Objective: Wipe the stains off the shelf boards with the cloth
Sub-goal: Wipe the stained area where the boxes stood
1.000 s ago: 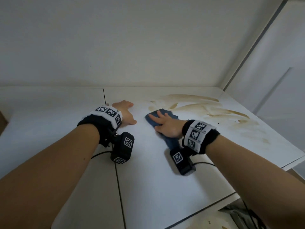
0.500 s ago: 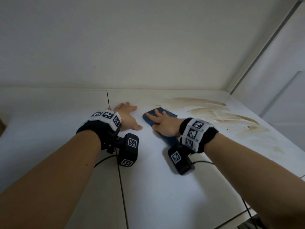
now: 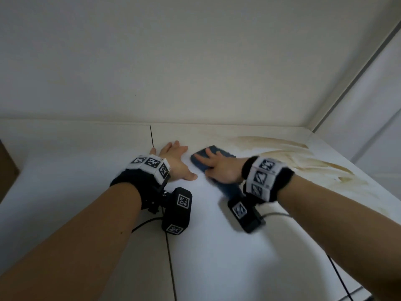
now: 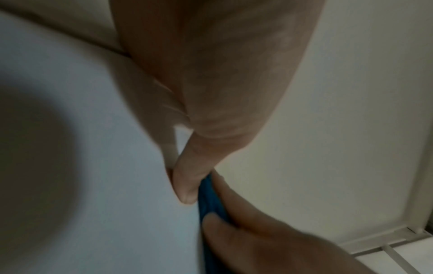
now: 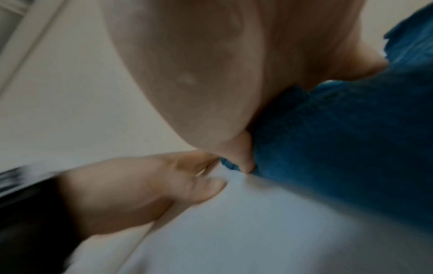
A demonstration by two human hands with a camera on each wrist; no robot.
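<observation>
Shelf board (image 3: 217, 246): white, smooth, faintly sheened laminate look; brown stains (image 3: 288, 153) smeared matt and streaky. Cloth (image 5: 339, 139): blue, soft, nubby terry-like pile. Wristbands (image 3: 263, 178): black fabric, white printed marker panels. Wall (image 3: 195, 61): matt, off-white.

blue cloth (image 3: 213, 155) flat on stained shelf board (image 3: 238, 246)

Dim, flat indoor light, with soft and blurred wrist views.
The head view is grey and muted, its straight edges bowed by the wide lens; the right wrist camera (image 3: 246, 215) smears with motion blur and casts a soft shadow on the shelf board (image 3: 227, 257). Both wrist views are dark, noisy and out of focus, with a broad round shadow at the left wrist view's left.
</observation>
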